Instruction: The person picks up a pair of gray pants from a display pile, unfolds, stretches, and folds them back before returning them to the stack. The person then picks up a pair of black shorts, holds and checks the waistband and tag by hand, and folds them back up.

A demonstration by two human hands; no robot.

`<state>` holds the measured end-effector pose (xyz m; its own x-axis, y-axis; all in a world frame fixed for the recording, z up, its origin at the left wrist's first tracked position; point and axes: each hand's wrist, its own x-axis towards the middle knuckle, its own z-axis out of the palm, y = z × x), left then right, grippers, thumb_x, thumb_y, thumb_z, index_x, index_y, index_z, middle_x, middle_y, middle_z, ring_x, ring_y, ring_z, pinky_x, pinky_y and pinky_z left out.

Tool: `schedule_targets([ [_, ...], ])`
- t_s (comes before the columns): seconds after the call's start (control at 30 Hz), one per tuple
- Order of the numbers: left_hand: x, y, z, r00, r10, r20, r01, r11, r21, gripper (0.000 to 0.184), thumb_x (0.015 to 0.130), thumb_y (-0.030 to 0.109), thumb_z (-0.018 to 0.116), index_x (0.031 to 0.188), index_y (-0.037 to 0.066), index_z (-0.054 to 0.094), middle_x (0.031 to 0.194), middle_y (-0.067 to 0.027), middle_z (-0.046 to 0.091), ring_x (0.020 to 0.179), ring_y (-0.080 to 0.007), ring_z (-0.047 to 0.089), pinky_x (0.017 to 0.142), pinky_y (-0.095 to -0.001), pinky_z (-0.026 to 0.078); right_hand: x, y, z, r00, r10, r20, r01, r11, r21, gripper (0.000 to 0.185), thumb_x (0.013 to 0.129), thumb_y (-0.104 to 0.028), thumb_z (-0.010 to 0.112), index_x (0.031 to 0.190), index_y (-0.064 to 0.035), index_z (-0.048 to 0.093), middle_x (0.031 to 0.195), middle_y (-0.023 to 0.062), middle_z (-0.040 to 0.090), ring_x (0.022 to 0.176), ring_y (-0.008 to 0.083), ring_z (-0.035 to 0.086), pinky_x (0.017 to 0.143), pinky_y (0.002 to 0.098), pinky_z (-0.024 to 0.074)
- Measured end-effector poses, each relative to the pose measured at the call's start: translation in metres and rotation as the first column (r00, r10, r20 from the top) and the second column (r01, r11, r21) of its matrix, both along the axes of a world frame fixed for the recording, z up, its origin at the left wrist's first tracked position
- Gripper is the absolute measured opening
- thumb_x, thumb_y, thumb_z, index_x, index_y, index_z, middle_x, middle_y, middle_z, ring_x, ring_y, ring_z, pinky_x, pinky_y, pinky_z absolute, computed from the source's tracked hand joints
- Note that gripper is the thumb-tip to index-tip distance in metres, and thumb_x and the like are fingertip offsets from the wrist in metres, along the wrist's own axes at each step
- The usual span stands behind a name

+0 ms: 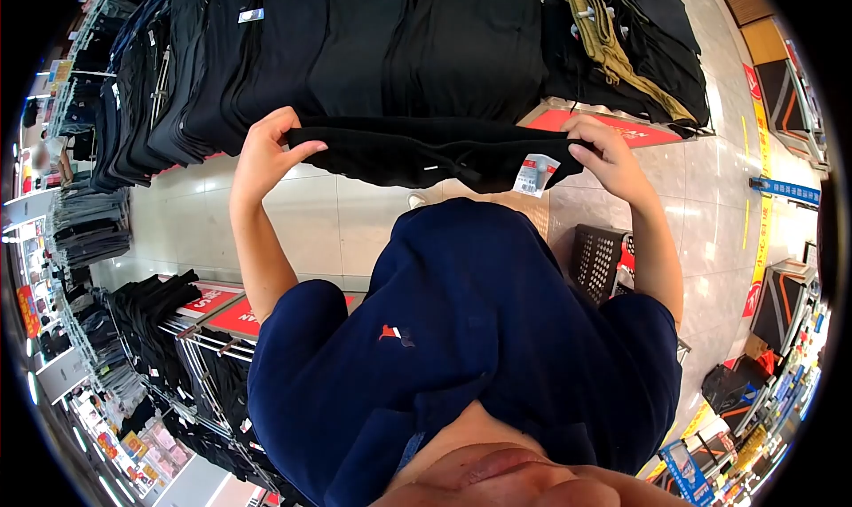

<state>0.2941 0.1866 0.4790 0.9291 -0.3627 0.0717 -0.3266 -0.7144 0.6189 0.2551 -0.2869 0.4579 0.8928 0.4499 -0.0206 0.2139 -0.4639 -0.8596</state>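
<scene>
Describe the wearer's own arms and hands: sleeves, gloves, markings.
Left hand and right hand are ungloved; no watch, bracelet or cable shows on either wrist. Forearms bare. Left sleeve and right sleeve are short, plain navy, part of a navy shirt with a small red-and-white chest mark. Rings: none visible, some fingers hidden.

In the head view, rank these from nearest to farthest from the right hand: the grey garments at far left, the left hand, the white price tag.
1. White price tag: just left of the right hand, on the black garment.
2. Left hand: at the black garment's other end.
3. Grey garments: far left, well beyond the left hand.
</scene>
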Motion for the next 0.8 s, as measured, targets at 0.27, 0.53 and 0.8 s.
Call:
schedule_targets([
  [0.27,0.000,-0.007,-0.009,0.986,0.130,0.101,-0.111,0.978,-0.175,0.032,0.074,0.006,0.077,0.074,-0.001,0.046,0.073,-0.0022,0.058,0.055,-0.0085,0.036,0.049,-0.0223,0.031,-0.002,-0.001,-0.018,0.990,-0.011,-0.142,0.014,1.000,0.016,0.017,0.078,-0.002,0.068,0.080,-0.0010,0.051,0.082,-0.0002,0.048,0.069,0.0071,0.041,0.057,0.0216,0.0345],
  [0.53,-0.004,-0.001,-0.005,0.987,0.155,0.035,-0.148,0.977,-0.152,0.029,0.079,0.006,0.074,0.079,0.000,0.046,0.071,-0.0019,0.054,0.057,-0.0077,0.035,0.050,-0.0221,0.031,0.004,0.014,-0.013,0.997,0.061,0.044,-0.056,0.993,-0.105,0.024,0.071,-0.003,0.075,0.077,0.0001,0.052,0.072,0.0068,0.050,0.063,0.0168,0.048,0.057,0.0293,0.0388],
  [0.8,0.001,0.008,-0.014,0.988,0.147,0.055,-0.127,0.954,-0.270,0.027,0.079,0.001,0.072,0.085,0.001,0.046,0.084,-0.0056,0.057,0.069,-0.0110,0.042,0.065,-0.0205,0.037,0.008,0.018,-0.007,0.988,0.041,0.147,-0.005,0.971,-0.239,0.020,0.077,-0.002,0.066,0.083,0.0006,0.047,0.075,0.0129,0.049,0.063,0.0276,0.048,0.056,0.0337,0.0388],
])
